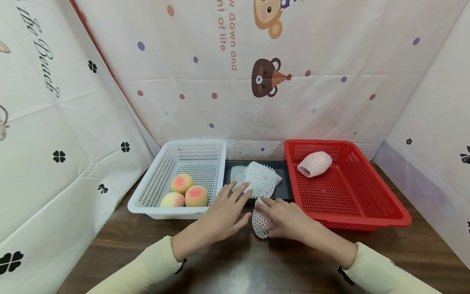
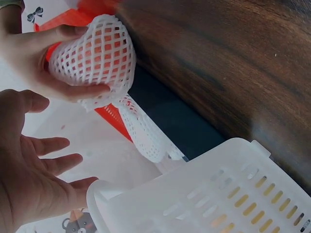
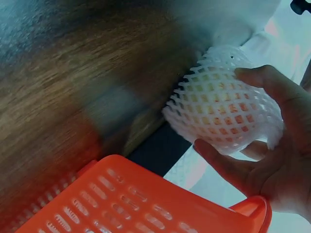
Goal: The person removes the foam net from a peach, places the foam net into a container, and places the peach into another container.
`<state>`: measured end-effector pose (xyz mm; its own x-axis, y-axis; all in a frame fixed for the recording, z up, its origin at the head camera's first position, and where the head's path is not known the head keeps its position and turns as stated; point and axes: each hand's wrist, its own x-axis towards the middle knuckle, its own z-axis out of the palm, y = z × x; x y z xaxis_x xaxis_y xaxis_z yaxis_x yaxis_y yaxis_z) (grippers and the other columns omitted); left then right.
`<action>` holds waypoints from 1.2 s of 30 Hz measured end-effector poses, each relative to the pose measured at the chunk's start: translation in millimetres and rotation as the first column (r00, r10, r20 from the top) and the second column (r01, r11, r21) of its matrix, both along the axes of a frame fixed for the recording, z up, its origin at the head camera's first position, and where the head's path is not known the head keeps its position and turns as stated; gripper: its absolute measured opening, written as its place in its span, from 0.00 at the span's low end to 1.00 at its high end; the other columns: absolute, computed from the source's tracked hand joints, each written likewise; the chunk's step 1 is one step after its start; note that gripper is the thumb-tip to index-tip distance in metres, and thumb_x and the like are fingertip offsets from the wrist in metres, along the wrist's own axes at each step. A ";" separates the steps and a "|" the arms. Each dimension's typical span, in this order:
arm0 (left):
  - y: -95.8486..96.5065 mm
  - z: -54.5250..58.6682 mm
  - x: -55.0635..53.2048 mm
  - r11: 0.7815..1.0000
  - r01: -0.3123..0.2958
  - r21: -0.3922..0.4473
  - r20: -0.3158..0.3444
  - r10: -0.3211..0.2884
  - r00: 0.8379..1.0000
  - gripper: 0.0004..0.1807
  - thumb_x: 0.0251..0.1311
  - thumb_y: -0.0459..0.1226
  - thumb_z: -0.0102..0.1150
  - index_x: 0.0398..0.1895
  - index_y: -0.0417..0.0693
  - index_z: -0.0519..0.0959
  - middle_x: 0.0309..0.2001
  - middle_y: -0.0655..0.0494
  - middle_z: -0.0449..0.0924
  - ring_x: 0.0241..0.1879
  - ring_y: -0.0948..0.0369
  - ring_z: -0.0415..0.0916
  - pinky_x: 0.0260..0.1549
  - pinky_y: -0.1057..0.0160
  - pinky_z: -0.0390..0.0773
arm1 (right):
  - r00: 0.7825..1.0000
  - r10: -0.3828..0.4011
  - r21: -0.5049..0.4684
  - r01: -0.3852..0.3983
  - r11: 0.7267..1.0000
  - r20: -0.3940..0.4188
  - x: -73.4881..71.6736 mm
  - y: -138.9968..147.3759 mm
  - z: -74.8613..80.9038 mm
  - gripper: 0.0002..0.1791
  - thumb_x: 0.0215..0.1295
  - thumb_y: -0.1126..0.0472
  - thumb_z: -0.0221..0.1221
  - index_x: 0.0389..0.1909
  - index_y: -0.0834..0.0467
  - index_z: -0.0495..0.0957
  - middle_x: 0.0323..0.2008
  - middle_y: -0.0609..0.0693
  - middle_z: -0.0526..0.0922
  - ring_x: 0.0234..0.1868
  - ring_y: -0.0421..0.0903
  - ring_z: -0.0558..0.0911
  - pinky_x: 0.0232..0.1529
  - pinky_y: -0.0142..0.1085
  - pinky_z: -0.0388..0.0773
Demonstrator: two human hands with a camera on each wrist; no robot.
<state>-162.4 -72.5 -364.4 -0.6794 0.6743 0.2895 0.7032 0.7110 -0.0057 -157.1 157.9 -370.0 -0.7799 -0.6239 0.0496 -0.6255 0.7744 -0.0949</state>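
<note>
My right hand (image 1: pixel 288 218) grips a peach in a white foam net (image 1: pixel 260 224) in front of the dark tray. In the right wrist view, yellow and pink show through the mesh of the netted peach (image 3: pixel 218 104), with the thumb and fingers on either side. My left hand (image 1: pixel 225 212) is just left of it with fingers spread, holding nothing. The left wrist view shows this left hand (image 2: pixel 34 165) apart from the netted peach (image 2: pixel 97 60). Beyond the hands, loose white foam nets (image 1: pixel 260 179) lie in the dark tray (image 1: pixel 284 190).
On the left, a white basket (image 1: pixel 147 210) contains three bare peaches (image 1: pixel 196 196). To the right stands a red basket (image 1: pixel 389 220), with one white-netted item (image 1: pixel 315 164) at its back left. Printed cloth (image 1: pixel 312 110) hangs behind the brown wooden table (image 1: pixel 205 265).
</note>
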 end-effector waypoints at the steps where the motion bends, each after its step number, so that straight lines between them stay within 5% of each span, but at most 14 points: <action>1: 0.1 0.0 0.3 1.000 -0.002 -0.001 0.008 0.002 1.000 0.32 0.72 0.51 0.53 0.74 0.47 0.67 0.77 0.48 0.58 0.74 0.40 0.56 0.73 0.42 0.58 | 1.000 0.006 0.002 -0.006 1.000 -0.005 0.0 -0.2 -0.8 0.38 0.50 0.49 0.77 0.63 0.52 0.77 0.62 0.56 0.78 0.52 0.58 0.82 0.34 0.50 0.86; 9: -0.8 0.0 2.8 1.000 0.005 -0.005 0.011 -0.005 1.000 0.32 0.72 0.51 0.53 0.74 0.47 0.67 0.77 0.48 0.59 0.74 0.42 0.57 0.73 0.44 0.60 | 0.998 0.032 -0.050 -0.029 0.998 0.056 -0.3 -0.3 -1.4 0.39 0.52 0.53 0.77 0.65 0.54 0.76 0.64 0.56 0.76 0.56 0.60 0.80 0.40 0.57 0.85; 21: -2.3 1.5 2.0 1.000 0.016 0.011 -0.016 -0.016 1.000 0.32 0.72 0.50 0.54 0.74 0.47 0.66 0.75 0.46 0.62 0.71 0.42 0.61 0.72 0.45 0.61 | 0.994 0.074 -0.111 -0.065 0.992 0.080 -6.9 -4.1 -3.3 0.34 0.53 0.51 0.75 0.63 0.49 0.77 0.61 0.52 0.78 0.53 0.55 0.81 0.41 0.51 0.85; 36: -6.8 -4.8 1.8 0.999 0.033 0.034 -0.017 -0.032 0.999 0.32 0.71 0.49 0.56 0.73 0.46 0.67 0.74 0.44 0.64 0.71 0.41 0.63 0.71 0.43 0.64 | 0.989 0.083 -0.108 -0.069 0.992 0.126 2.9 3.5 15.1 0.43 0.55 0.54 0.75 0.72 0.49 0.69 0.68 0.53 0.72 0.62 0.56 0.75 0.53 0.53 0.82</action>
<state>-160.6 -79.3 -369.2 -0.6523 0.6852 0.3241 0.7259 0.6878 0.0069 -154.2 161.3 -354.8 -0.7345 -0.6784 0.0182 -0.6592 0.7069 -0.2564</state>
